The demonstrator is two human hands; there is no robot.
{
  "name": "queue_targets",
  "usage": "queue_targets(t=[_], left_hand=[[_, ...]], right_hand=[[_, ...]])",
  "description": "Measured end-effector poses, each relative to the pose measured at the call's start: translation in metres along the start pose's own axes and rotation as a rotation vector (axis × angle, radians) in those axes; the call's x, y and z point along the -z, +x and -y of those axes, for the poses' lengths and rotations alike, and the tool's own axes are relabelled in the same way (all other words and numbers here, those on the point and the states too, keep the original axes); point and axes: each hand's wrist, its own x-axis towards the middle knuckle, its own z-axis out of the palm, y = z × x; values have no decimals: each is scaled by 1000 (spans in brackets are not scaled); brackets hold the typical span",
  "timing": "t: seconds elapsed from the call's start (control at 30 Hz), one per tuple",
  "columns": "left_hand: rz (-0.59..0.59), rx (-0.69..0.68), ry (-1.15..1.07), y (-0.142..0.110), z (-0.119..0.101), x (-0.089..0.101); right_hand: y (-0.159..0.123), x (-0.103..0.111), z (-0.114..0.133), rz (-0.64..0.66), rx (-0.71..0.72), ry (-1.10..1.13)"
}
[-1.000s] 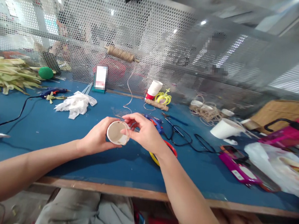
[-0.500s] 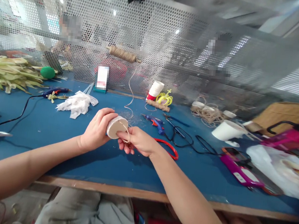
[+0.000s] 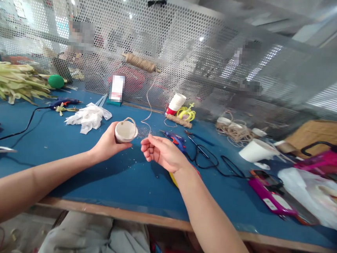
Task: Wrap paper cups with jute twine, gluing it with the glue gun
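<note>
A small off-white cup with a thin twine handle arching over its rim is gripped in my left hand. The cup's mouth tilts up toward me, and my thumb lies along its lower side. To its right, apart from the cup, is my right hand, thumb pressed to the index finger and the other fingers curled. Anything within that pinch is too small or hidden to make out. Behind my right hand lies a blue glue gun. Scissors with a yellow handle are partly hidden under my right forearm.
A twine roll hangs on the perforated screen, its strand trailing to the blue table. White scraps, another glue gun and husks are left; a white roll, purple device and plastic bag are right.
The cup has been turned from showing its base to mouth up and moved slightly left and up. My right hand has come off the cup and its twine handle, moving right.
</note>
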Motion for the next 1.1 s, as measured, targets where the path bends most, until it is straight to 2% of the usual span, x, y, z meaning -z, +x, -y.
queue_targets(t=[0.07, 0.17, 0.3, 0.4, 0.5, 0.57, 0.67, 0.77, 0.87, 0.97, 1.1], left_hand=[[18, 120, -91, 2, 4, -1], [41, 172, -138, 3, 6, -2], [72, 134, -152, 1, 5, -2], [110, 91, -168, -1, 3, -3], [204, 71, -216, -4, 0, -2], [298, 62, -258, -6, -3, -2], [460, 79, -321, -11, -10, -1], [611, 105, -352, -16, -17, 0], [743, 133, -434, -18, -23, 1], [797, 160, -522, -18, -26, 1], [792, 177, -532, -16, -25, 1]], right_hand=[[0, 1, 1, -3, 4, 10], [-1, -2, -1, 3, 22, -21], [-1, -5, -5, -46, 96, -117], [2, -4, -7, -141, 200, -217], [3, -1, -7, -278, 351, -348], [4, 1, -5, -316, 440, -457], [3, 2, -3, -218, 468, -641], [0, 0, -2, -90, 399, -772], [-4, -4, -1, -64, 354, -833], [-7, -6, 0, -91, 380, -860], [-6, -5, 0, -148, 426, -926]])
